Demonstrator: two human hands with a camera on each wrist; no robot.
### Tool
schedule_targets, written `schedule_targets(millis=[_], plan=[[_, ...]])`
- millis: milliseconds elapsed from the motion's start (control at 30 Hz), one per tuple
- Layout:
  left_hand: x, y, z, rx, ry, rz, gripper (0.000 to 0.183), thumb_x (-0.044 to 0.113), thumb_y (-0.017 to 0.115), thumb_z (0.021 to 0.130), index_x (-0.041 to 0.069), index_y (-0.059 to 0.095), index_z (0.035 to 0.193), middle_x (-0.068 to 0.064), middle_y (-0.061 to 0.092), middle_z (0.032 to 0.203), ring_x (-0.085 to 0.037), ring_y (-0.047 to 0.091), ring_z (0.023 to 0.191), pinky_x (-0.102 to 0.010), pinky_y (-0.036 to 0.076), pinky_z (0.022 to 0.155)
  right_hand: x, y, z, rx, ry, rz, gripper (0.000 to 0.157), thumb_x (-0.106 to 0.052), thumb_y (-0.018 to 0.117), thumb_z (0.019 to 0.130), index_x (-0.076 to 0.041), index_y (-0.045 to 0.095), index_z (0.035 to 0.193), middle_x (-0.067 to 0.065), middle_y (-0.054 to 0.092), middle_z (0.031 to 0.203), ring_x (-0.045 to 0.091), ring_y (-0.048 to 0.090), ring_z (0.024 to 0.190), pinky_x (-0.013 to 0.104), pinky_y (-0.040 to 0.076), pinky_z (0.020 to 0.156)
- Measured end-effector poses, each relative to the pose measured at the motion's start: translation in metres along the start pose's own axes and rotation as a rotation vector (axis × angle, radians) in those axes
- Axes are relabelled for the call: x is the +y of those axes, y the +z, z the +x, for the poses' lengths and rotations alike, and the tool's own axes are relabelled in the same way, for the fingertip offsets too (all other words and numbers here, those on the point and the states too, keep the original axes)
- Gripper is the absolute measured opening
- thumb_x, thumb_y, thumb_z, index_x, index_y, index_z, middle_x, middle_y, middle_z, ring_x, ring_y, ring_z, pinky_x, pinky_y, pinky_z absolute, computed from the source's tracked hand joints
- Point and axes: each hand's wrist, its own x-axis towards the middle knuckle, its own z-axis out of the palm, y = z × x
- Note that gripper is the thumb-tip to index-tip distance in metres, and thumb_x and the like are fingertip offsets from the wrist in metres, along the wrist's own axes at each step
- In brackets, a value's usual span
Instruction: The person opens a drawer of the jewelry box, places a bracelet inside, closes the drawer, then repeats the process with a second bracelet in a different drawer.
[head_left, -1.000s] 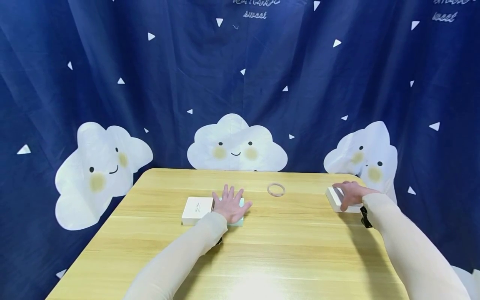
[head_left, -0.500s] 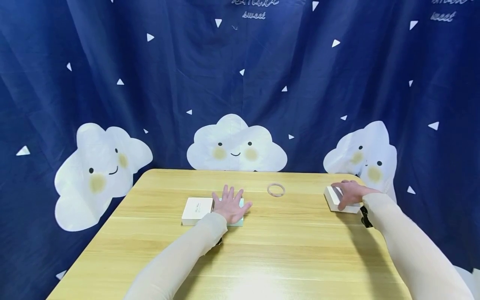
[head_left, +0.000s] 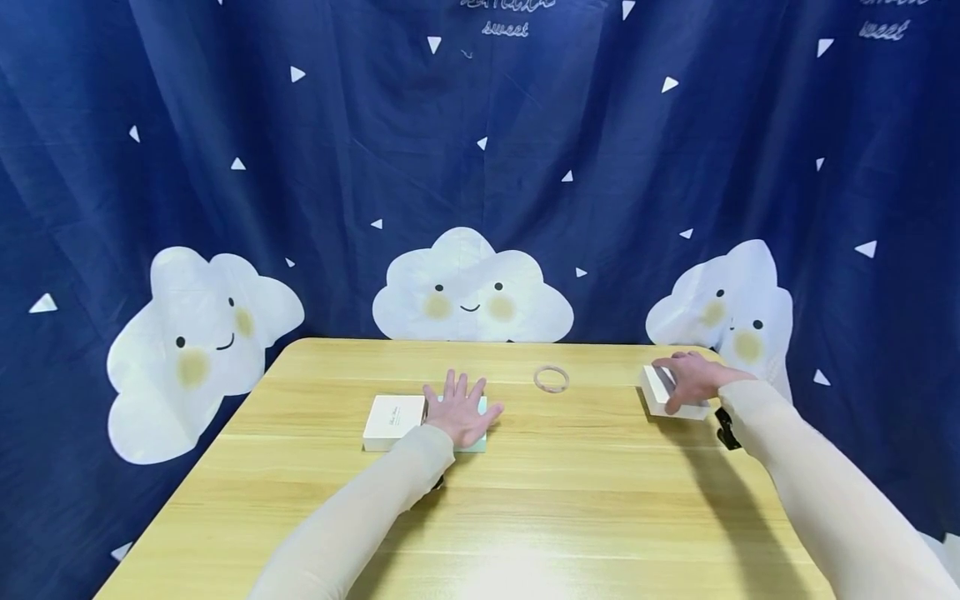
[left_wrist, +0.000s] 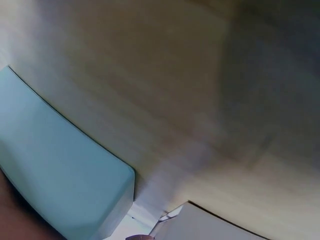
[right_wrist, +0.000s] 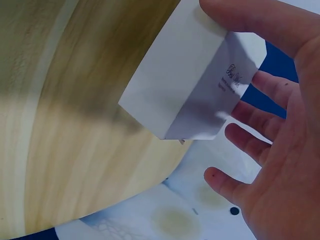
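My left hand (head_left: pixel 459 417) lies palm down with fingers spread over a light blue box (head_left: pixel 472 447), hiding most of it. The left wrist view shows the flat top of that light blue box (left_wrist: pixel 65 160), with a dark bit of hand at the lower left. Just left of this hand is a white box (head_left: pixel 393 418) with small script lettering. At the far right, my right hand (head_left: pixel 692 382) grips another white box (head_left: pixel 678 410) across its width. Thumb and fingertips press opposite sides of this white box (right_wrist: pixel 175 70) in the right wrist view; lettering marks its shaded face.
A thin pale pink ring (head_left: pixel 551 391), like a bangle, lies between the hands towards the back of the wooden table (head_left: pixel 570 483). Behind the table's far edge hangs a dark blue curtain (head_left: pixel 525 192) with clouds and triangles.
My right hand has shifted a little left and away from me, carrying the white box with it. The left hand, the light blue box and the ring have stayed put.
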Motion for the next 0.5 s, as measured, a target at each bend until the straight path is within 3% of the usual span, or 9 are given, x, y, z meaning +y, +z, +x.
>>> schedule_targets(millis=[233,500], plan=[[0.002,-0.003,-0.003,0.010,0.001,0.000,0.080,0.075,0.021,0.097,0.029,0.018,0.163,-0.013,0.012,0.169,-0.036,-0.007,0.156,-0.078,-0.003,0.113,-0.015,-0.006,-0.001,0.041,-0.026,-0.020,0.092,-0.033,0.087,0.063,0.000,0.052,0.141,0.027,0.056,0.123,0.036,0.050,0.099,0.040,0.048,0.068],[0.002,-0.005,-0.004,-0.003,-0.008,0.007,0.080,0.076,0.020,0.097,0.031,0.017,0.163,-0.011,0.011,0.170,-0.033,-0.008,0.156,-0.076,-0.002,0.114,-0.033,-0.009,0.002,0.034,-0.048,-0.044,0.088,-0.035,0.086,0.066,-0.004,0.053,0.141,0.020,0.058,0.120,0.032,0.050,0.098,0.037,0.047,0.066]])
